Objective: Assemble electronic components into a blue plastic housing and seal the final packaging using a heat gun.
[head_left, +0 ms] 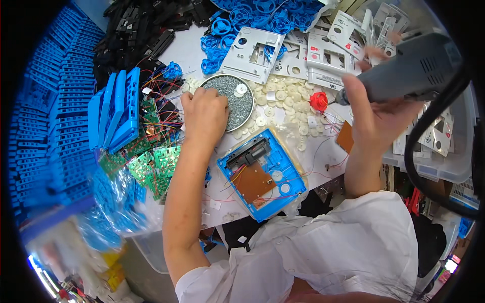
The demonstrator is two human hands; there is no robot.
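My left hand [206, 112] reaches over the left edge of a round tin [251, 113] full of small grey screws [235, 101]. Its fingers are curled down at the screws, and whatever they pinch is hidden. A white gear disc [241, 89] lies on top of the screws. In my right hand [371, 108] is a dark grey electric screwdriver [404, 70], raised and tilted, its tip pointing left beside a red piece [319, 101]. Between my arms sits an open blue plastic casing [283, 151], holding a brown board [252, 184], a black mechanism [250, 152] and thin wires.
Cream gear discs [288, 96] spread right of the tin. White faceplates [252, 53], blue reels [242, 15] and black parts [136, 30] are heaped behind. Green circuit boards [154, 166] and stacked blue casings [65, 91] crowd the left. A black cable [411, 146] hangs at right.
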